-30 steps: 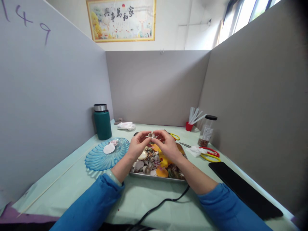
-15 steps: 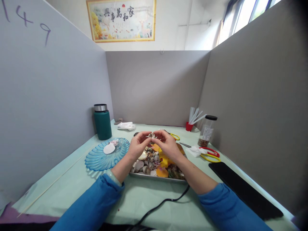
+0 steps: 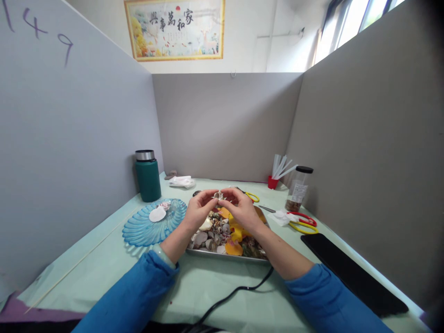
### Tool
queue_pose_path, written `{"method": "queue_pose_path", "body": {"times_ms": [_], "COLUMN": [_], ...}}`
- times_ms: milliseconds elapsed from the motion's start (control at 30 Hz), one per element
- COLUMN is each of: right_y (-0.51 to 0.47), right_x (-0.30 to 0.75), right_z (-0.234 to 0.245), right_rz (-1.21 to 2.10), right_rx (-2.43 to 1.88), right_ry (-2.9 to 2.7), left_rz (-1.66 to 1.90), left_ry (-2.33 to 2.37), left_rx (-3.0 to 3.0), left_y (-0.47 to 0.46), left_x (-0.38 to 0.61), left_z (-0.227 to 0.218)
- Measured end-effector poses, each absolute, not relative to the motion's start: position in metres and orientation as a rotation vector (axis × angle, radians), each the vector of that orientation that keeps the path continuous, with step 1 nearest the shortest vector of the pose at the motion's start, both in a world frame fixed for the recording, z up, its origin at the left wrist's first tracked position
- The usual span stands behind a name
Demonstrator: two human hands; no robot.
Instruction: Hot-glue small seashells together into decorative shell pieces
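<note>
My left hand [image 3: 199, 209] and my right hand [image 3: 242, 208] meet above a metal tray [image 3: 225, 254] heaped with several seashells [image 3: 217, 233]. Both pinch one small pale spiky shell [image 3: 218, 195] between their fingertips, fingers curled. Orange and yellow shells [image 3: 233, 248] lie in the tray under my right hand. Left of the tray sits a blue glass plate [image 3: 145, 231] with a white shell [image 3: 157, 214] and a few small ones on it.
A green flask [image 3: 147, 175] stands at the back left, a white cloth [image 3: 182, 181] behind the tray. Right side: red cup of white sticks [image 3: 274, 180], a jar [image 3: 299, 188], red-yellow scissors [image 3: 303, 223], a black pad [image 3: 350, 273]. A black cable [image 3: 232, 292] runs toward me.
The hands have barely shifted; the small shell stays pinched between both, turned slightly.
</note>
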State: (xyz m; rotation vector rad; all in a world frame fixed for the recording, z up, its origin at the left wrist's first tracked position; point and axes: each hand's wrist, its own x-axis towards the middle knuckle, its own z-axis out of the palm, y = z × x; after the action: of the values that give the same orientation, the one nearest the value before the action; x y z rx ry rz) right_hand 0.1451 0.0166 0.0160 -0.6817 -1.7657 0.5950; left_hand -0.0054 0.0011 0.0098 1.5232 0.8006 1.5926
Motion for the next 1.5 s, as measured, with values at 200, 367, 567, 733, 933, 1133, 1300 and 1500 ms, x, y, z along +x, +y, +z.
{"method": "queue_pose_path", "body": {"times_ms": [200, 367, 567, 733, 933, 1133, 1300, 1500], "right_y": [0.0180, 0.0184, 0.0172, 0.0196, 0.0204, 0.0178, 0.0162, 0.0154], "right_x": [0.1452, 0.1449, 0.1439, 0.1434, 0.1430, 0.1440, 0.1439, 0.1440], "right_z": [0.0137, 0.0119, 0.0118, 0.0087, 0.0074, 0.0091, 0.0097, 0.0080], "right_rz": [0.591, 0.603, 0.617, 0.606, 0.502, 0.361, 0.265, 0.237], "right_rx": [-0.679, -0.701, -0.728, -0.736, -0.793, -0.845, -0.845, -0.809], "right_ry": [-1.762, -1.764, -1.775, -1.785, -1.774, -1.794, -1.811, -1.838], "left_rz": [1.575, 1.524, 1.438, 1.432, 1.406, 1.371, 1.385, 1.387], "left_ry": [0.810, 0.781, 0.683, 0.646, 0.639, 0.613, 0.630, 0.617], "left_rx": [1.497, 1.400, 1.261, 1.188, 1.193, 1.231, 1.271, 1.245], "left_y": [0.0004, 0.0008, 0.0026, 0.0054, 0.0046, 0.0036, 0.0046, 0.0038], "left_x": [-0.0057, -0.0082, -0.0104, -0.0119, -0.0108, -0.0084, -0.0079, -0.0079], "left_z": [0.0109, 0.0111, 0.0117, 0.0092, 0.0100, 0.0109, 0.0076, 0.0086]}}
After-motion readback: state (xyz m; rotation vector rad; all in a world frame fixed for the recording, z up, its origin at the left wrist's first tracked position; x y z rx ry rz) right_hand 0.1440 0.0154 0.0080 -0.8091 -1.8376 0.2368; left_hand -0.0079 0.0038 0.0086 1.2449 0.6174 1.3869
